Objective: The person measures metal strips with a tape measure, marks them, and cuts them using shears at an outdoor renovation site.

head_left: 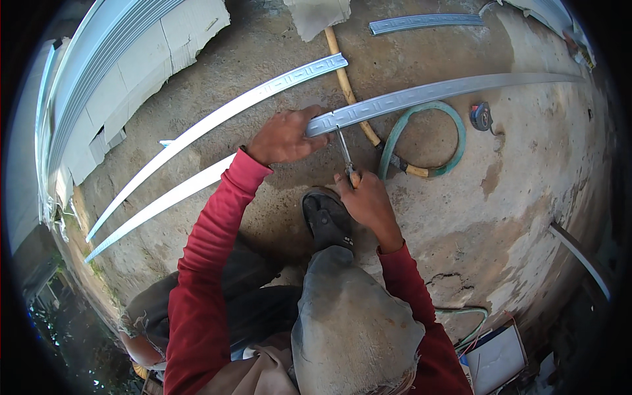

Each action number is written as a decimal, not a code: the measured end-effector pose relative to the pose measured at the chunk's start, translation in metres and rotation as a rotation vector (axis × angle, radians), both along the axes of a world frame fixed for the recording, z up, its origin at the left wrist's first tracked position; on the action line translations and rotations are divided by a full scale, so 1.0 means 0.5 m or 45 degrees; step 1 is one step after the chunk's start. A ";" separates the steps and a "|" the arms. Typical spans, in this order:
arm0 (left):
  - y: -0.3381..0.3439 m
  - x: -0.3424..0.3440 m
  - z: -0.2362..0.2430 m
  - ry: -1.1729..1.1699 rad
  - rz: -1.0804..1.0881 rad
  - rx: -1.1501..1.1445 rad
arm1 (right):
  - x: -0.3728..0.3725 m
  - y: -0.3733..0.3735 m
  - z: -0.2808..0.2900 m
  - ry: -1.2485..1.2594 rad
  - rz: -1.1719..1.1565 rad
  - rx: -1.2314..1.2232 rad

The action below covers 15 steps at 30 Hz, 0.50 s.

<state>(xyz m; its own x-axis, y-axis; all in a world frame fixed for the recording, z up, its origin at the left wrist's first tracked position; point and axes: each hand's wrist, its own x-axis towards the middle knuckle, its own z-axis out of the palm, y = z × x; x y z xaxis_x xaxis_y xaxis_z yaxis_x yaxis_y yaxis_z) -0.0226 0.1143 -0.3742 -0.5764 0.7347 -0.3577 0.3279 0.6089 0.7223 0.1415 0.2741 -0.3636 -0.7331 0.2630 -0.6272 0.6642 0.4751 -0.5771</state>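
My left hand is wrapped round a long, silvery metal channel with a stamped pattern along its middle. The channel runs from the lower left up to the far right. In my right hand is a pair of tin snips with orange on the handle. Its metal jaws meet the near edge of the channel, just right of my left hand. A small notch shows in the channel's far edge, almost opposite. Beyond it lies a second metal channel, roughly alongside.
A yellowish pole passes beneath the channel. Beside it is a loop of green hose, with a tape measure further right. A short metal piece lies at the back. Stacked pale panels stand far left; my shoe is close below.
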 end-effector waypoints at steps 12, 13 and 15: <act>-0.001 0.033 -0.012 0.362 0.059 0.036 | 0.001 0.004 -0.047 0.002 -0.002 0.142; 0.001 0.035 -0.011 0.404 0.057 -0.012 | 0.000 0.001 -0.050 -0.002 0.002 0.132; 0.002 0.040 -0.008 0.447 0.039 -0.041 | -0.001 -0.004 -0.059 0.045 -0.049 0.162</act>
<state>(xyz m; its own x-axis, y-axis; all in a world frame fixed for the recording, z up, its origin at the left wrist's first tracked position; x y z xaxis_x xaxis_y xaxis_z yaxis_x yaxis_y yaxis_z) -0.0026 0.1151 -0.3782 -0.6900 0.7068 -0.1562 0.5341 0.6428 0.5492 0.1413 0.2719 -0.3930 -0.7417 0.3674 -0.5612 0.6640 0.5202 -0.5371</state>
